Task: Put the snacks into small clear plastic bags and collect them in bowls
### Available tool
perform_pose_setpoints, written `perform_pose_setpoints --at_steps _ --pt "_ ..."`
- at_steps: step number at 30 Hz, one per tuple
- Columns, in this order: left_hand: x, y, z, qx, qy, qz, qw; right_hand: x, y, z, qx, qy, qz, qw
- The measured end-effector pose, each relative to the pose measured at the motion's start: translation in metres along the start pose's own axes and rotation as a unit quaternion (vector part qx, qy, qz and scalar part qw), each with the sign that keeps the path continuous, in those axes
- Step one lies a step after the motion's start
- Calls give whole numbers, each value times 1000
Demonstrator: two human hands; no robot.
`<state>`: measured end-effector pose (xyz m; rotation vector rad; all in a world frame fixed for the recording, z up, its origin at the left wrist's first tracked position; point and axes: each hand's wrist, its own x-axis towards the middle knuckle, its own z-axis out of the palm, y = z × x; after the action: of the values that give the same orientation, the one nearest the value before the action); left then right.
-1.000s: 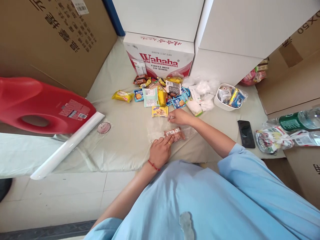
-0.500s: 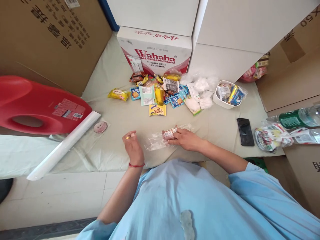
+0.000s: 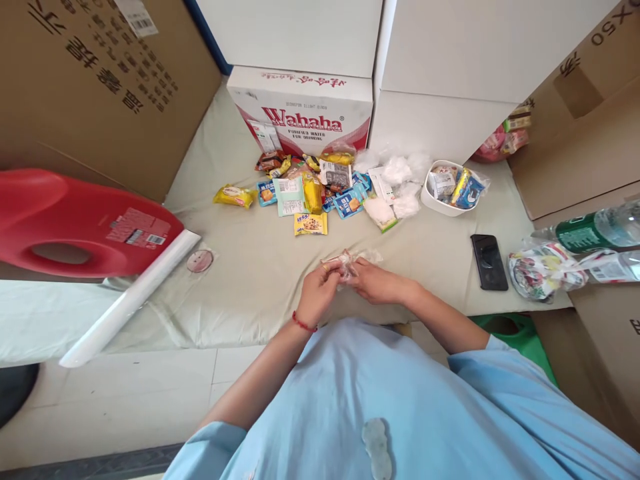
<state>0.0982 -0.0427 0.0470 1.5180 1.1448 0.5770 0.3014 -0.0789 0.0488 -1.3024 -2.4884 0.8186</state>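
My left hand (image 3: 319,291), with a ring and a red bracelet on its wrist, is closed on the near-left part of some crumpled clear plastic film (image 3: 371,255). Opposite it, my right hand (image 3: 376,280) pinches the same film from the right. The two hands nearly meet at the front of the cloth-covered surface (image 3: 260,280). A small reddish-brown snack packet (image 3: 344,257) shows only in part inside the film; fingers and folds hide most of it. Beyond the hands lies a yellow snack packet (image 3: 311,225).
A heap of snack packets (image 3: 293,195) lies before a Wahaha carton (image 3: 305,120). Rightward are crumpled clear bags (image 3: 399,171), a white tub (image 3: 445,208), a phone (image 3: 489,263) and a green-labelled bottle (image 3: 580,235). Leftward are a white roll (image 3: 130,300) and a red jug (image 3: 90,207).
My left hand has moved right from the bare cloth and taken hold of the film. The film, spread flat before, is now gathered around the packet between both hands.
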Motion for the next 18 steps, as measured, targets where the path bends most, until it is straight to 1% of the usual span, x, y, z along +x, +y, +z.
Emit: perform_pose_setpoints --at_steps 1,2,3,4,5,6,7,8,9,11,13,15,16,18 --pt "3 -2 4 50 0 30 998 -6 3 -3 29 -1 -10 1000" --pt "4 -3 7 106 0 64 992 -12 6 -5 53 9 -4 999" --pt "5 -5 9 160 -1 96 983 -16 9 -7 62 40 29 997" --pt "4 -6 11 207 -5 123 970 -20 12 -8 53 90 91 990" --pt "2 -7 12 249 -8 143 958 -22 14 -8 26 145 170 974" --pt "0 -7 13 287 -8 156 945 -23 15 -7 -11 189 248 950" --pt "-2 -7 14 320 -3 164 933 -22 15 -5 -44 210 308 927" --pt "-5 -6 15 348 5 168 922 -21 14 -4 -64 204 344 914" --pt "-7 -5 16 370 13 168 914 -19 12 -3 -66 183 358 913" --pt "-10 -3 16 394 22 160 905 -14 6 -5 -38 151 352 923" --pt "-11 -2 17 401 19 154 903 -6 -4 -10 -6 165 318 934" --pt "-10 -1 17 406 9 157 900 7 -16 -15 9 180 270 946" --pt "-9 -2 17 408 4 159 899 16 -22 -16 11 172 245 954" --pt "-8 -5 14 402 -11 164 901 35 -33 -13 6 134 212 968"
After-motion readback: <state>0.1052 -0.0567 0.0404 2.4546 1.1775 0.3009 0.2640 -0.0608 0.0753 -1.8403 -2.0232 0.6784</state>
